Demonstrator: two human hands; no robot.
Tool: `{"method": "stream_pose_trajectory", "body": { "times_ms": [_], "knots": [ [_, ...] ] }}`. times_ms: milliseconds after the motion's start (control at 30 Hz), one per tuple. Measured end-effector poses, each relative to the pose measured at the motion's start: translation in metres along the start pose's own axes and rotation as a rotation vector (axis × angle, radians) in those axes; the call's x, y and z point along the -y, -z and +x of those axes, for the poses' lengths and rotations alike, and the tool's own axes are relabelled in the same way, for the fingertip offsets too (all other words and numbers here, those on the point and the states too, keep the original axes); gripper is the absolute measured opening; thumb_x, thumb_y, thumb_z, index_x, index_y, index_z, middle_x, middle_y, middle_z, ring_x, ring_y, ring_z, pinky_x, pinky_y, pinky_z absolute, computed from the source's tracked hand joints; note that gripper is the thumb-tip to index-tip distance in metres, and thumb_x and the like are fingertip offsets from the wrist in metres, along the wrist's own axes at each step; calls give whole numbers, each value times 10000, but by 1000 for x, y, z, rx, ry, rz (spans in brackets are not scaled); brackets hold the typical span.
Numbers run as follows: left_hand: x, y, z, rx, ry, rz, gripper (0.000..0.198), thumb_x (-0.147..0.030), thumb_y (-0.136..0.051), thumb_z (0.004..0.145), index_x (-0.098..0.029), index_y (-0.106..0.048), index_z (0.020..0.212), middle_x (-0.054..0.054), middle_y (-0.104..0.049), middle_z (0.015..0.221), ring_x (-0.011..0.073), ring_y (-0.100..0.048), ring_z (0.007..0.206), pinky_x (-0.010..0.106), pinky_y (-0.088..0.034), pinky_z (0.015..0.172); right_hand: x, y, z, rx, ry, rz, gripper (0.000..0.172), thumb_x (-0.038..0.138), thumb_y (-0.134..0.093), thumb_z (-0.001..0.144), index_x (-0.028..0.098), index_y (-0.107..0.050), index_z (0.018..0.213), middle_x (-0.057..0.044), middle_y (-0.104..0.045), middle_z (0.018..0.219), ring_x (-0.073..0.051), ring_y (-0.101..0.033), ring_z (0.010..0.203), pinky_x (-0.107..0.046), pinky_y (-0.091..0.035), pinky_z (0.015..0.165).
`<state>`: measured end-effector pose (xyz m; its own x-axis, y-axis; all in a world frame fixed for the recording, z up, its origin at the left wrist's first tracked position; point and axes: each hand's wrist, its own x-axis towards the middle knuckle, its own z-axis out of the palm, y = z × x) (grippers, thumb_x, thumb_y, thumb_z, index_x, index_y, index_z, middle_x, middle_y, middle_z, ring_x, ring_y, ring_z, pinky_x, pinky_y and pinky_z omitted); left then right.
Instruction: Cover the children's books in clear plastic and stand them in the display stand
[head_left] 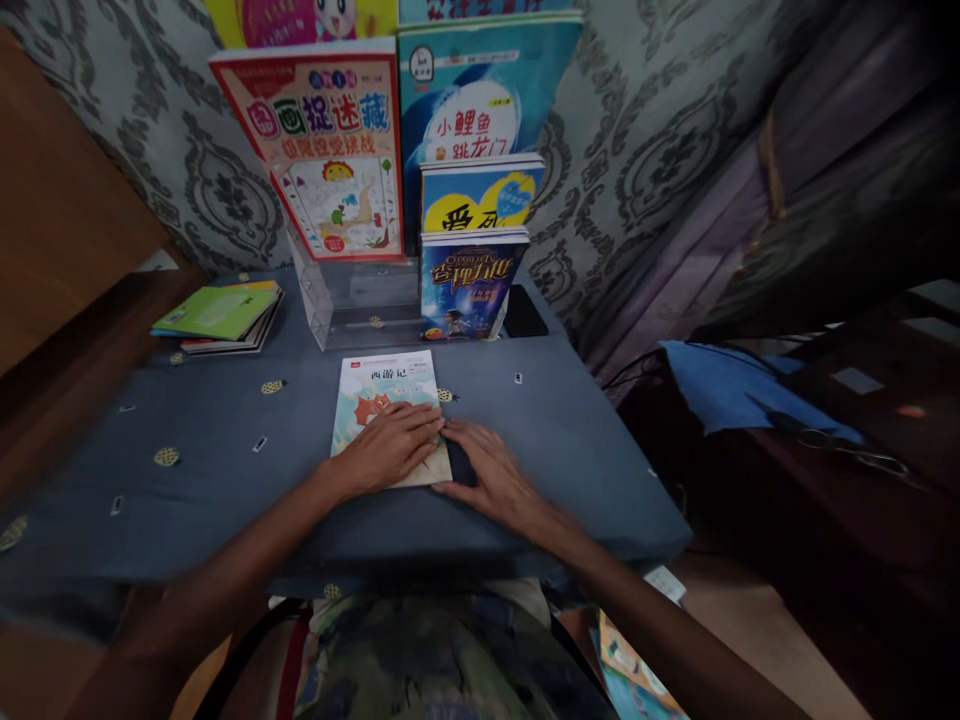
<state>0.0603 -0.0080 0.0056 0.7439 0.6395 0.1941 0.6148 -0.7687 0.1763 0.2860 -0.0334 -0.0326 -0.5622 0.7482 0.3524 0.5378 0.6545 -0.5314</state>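
Note:
A thin book with a pale cover, Chinese title and an orange picture lies closed on the blue tablecloth in front of me. My left hand rests flat across its cover, fingers stretched toward the right edge. Beside that edge is my right hand, its thumb and fingers apart, fingertips touching the book's side. Just behind the book stands a clear plastic book rack. It holds several upright books, among them a red-bordered picture book and a dark blue book.
A small stack of books with a green cover lies at the back left. A black phone is right of the rack. Patterned curtains hang behind the table. To the right, a blue cloth and scissors lie on a dark surface.

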Motion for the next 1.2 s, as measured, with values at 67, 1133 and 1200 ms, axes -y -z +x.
{"method": "stream_pose_trajectory", "body": {
  "times_ms": [67,1133,1200],
  "knots": [
    [-5,1,-4,-4,2,4,428,-358,-364,1060,-179,-563,1394,108,-597,1442,222,-505,1388,459,-350,1174,1,1,1,-4,-26,29,657,479,-743,845,222,-480,1389,-170,-599,1363,-338,-567,1274,-578,-467,1052],
    [-49,-9,-50,-152,-74,111,368,-126,-424,1001,-141,-581,1333,97,-667,1350,217,-569,1321,446,-449,1115,24,19,-34,65,93,85,479,253,-594,974,257,-508,1445,-93,-661,1336,-250,-560,1305,-507,-487,1084],
    [-51,-9,-50,-160,-70,124,365,-134,-421,1006,-145,-585,1332,99,-671,1343,215,-572,1319,448,-450,1118,24,19,-35,60,107,73,460,239,-577,981,250,-516,1437,-93,-658,1345,-247,-559,1308,-506,-485,1088]
  ]
}}
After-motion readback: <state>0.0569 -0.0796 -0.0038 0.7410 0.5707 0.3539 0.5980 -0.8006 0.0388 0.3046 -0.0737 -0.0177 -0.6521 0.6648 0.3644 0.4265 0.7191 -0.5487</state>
